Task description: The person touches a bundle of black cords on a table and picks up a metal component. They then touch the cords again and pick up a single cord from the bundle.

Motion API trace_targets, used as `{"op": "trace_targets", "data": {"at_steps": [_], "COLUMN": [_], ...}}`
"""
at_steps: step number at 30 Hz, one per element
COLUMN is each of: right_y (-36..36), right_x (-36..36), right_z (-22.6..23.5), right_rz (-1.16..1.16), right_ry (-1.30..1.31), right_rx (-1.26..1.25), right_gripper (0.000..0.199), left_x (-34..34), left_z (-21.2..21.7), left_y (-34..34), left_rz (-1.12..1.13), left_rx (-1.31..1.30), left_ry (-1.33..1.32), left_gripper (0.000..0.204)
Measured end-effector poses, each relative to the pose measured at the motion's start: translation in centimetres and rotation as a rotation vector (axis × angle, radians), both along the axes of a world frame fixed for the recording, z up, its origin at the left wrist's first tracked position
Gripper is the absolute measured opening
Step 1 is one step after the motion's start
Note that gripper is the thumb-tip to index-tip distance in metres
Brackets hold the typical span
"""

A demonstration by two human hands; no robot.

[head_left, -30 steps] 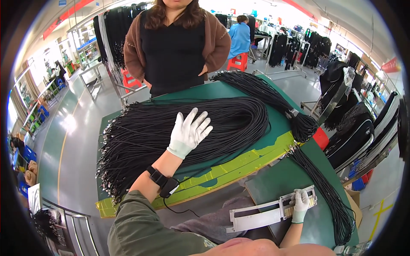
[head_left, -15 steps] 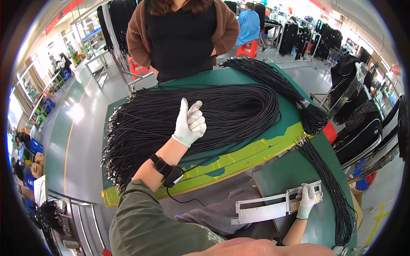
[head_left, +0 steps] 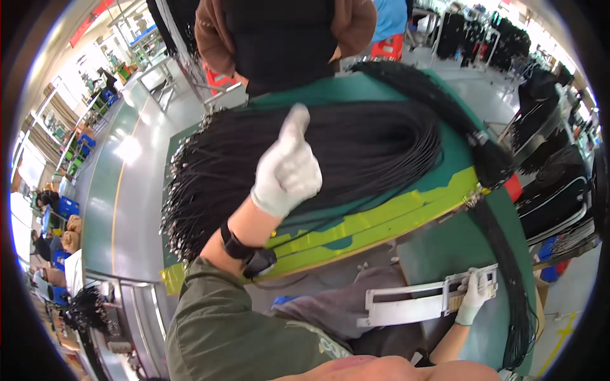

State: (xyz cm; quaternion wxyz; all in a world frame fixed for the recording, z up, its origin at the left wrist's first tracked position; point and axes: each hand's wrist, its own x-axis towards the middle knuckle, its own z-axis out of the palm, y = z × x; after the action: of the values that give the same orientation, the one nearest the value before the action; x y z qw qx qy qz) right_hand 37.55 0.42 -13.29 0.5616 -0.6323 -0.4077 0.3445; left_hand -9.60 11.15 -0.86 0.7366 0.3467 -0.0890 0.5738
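My left hand (head_left: 289, 171), in a white glove, is raised over the large bundle of black cables (head_left: 330, 136) on the green table. One digit points up and the other fingers are curled into the palm, with nothing seen in them. A black band with a small box (head_left: 254, 260) is strapped round that wrist. At the lower right, my right hand (head_left: 473, 295), also gloved, is closed round the end of a long silver metal frame (head_left: 406, 312). The frame has slots and a flat plate, and it lies level above my lap and the table's edge.
Yellow-green tape (head_left: 381, 222) runs along the table edge. Further black cable bundles lie at the far right (head_left: 432, 95) and right (head_left: 502, 273). A person in a brown cardigan (head_left: 279, 44) stands across the table. Grey cloth (head_left: 343, 305) covers my lap.
The view has tipped down and shifted left, so the scene sits higher and further right. My left hand has come nearer the camera, one digit upright. My right hand keeps hold of the metal frame.
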Motion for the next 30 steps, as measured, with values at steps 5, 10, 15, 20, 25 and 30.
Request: {"op": "trace_targets", "data": {"at_steps": [5,10,15,20,25,30], "right_y": [-0.8,-0.7,0.2,0.0,-0.1,-0.6], "right_x": [-0.2,0.4,-0.4,0.0,0.1,-0.2], "right_z": [-1.3,-1.3,-0.5,-1.0,-1.1,-0.5], "right_rz": [0.001,-0.001,0.025,0.027,0.029,0.027], "right_ry": [-0.018,-0.104,-0.036,-0.024,-0.014,0.001], "right_rx": [0.009,0.093,0.017,0.025,0.030,0.021], "right_gripper": [0.013,0.016,0.018,0.019,0.018,0.017], "left_x": [0.4,0.7,0.2,0.6,0.7,0.8], "left_z": [-8.2,-10.9,-11.1,-11.3,-11.1,-10.9], "left_y": [1.3,3.8,3.9,4.2,3.6,3.4], "left_rz": [-0.105,-0.106,-0.019,-0.010,0.021,0.017], "left_rx": [-0.378,-0.383,-0.402,-0.351,-0.377,-0.349], "left_ry": [-0.025,-0.049,0.053,0.103,0.122,0.129], "left_gripper": [0.031,0.031,0.033,0.033,0.033,0.034]}}
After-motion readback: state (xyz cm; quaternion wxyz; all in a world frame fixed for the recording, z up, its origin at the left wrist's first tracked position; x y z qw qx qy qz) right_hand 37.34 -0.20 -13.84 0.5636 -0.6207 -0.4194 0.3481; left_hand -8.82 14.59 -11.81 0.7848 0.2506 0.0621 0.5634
